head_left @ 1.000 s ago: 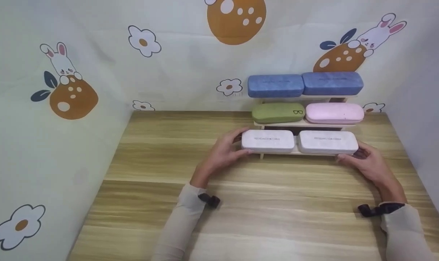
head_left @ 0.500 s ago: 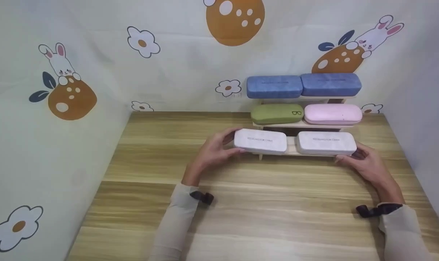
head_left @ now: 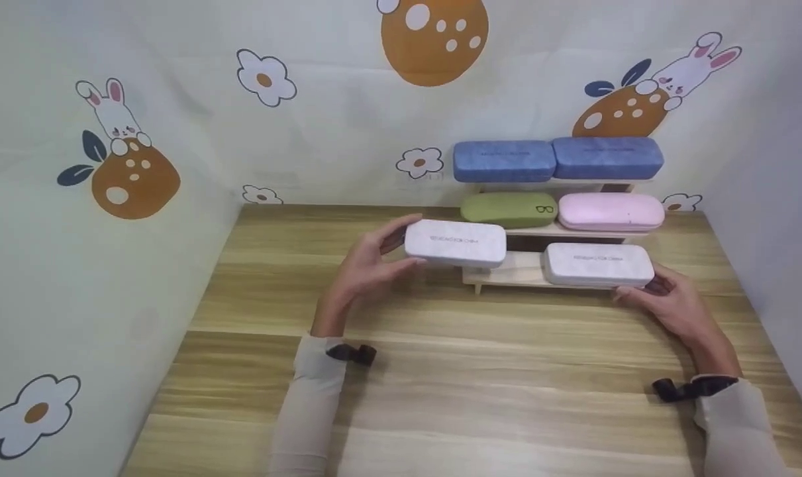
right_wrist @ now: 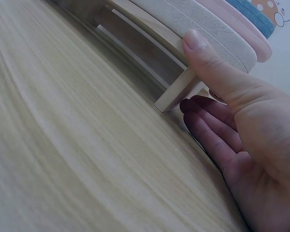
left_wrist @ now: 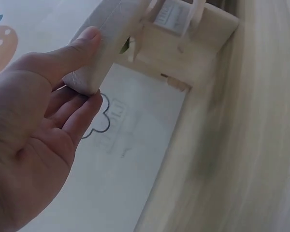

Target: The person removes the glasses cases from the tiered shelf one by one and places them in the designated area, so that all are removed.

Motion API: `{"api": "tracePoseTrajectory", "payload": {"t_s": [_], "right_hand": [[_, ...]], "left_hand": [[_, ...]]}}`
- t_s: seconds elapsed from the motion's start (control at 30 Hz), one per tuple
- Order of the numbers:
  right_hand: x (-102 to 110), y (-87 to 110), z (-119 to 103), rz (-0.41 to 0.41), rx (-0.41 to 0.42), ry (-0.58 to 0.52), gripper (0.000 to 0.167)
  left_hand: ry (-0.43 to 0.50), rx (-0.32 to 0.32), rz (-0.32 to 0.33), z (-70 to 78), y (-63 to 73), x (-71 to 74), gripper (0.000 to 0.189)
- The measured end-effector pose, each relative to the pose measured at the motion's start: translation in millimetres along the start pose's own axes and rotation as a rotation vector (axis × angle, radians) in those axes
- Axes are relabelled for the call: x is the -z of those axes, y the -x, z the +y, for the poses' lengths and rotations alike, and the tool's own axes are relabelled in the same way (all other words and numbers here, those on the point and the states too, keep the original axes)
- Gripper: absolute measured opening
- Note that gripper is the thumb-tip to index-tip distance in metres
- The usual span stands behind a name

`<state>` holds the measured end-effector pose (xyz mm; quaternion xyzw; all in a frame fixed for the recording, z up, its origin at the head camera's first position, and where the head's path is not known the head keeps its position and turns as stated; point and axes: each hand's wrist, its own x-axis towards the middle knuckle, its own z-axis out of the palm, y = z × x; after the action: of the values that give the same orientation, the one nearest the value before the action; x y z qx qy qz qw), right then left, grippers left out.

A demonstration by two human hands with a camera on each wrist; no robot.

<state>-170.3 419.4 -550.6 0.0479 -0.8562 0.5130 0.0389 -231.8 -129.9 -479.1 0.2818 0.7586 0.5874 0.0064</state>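
- Your left hand (head_left: 366,266) pinches the raised white case (head_left: 455,242), long axis running rightward.
- Your right hand (head_left: 680,308) touches the shelved white case (head_left: 598,264), right end; grip unclear.

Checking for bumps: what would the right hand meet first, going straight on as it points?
The right hand would likely meet the wooden rack first, though the depth is unclear.

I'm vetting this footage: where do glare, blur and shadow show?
Head view: glare low on the tan wood-grain tabletop, smeared lettering on the leftmost white oblong case; left wrist view: soft shadow on the tabletop; right wrist view: dimness under the pale wooden shelf.
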Motion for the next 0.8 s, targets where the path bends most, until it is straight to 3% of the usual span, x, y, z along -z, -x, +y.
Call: {"api": "tracePoseTrajectory", "payload": {"t_s": [0.3, 0.5, 0.8], "right_hand": [[1, -0.3, -2, -0.004, -0.018, 0.023, 0.073], [1, -1.4, 0, 0.009, -0.009, -0.020, 0.067], [-1, -1.8, 2, 0.006, 0.001, -0.038, 0.063]], "left_hand": [[0.016, -0.006, 0.106, 6.4, 7.1, 24.3, 0.073], [0.013, 0.011, 0.162, 8.2, 10.3, 35.7, 0.076], [0.008, 0.036, 0.244, -1.6, 15.6, 49.7, 0.080]]}}
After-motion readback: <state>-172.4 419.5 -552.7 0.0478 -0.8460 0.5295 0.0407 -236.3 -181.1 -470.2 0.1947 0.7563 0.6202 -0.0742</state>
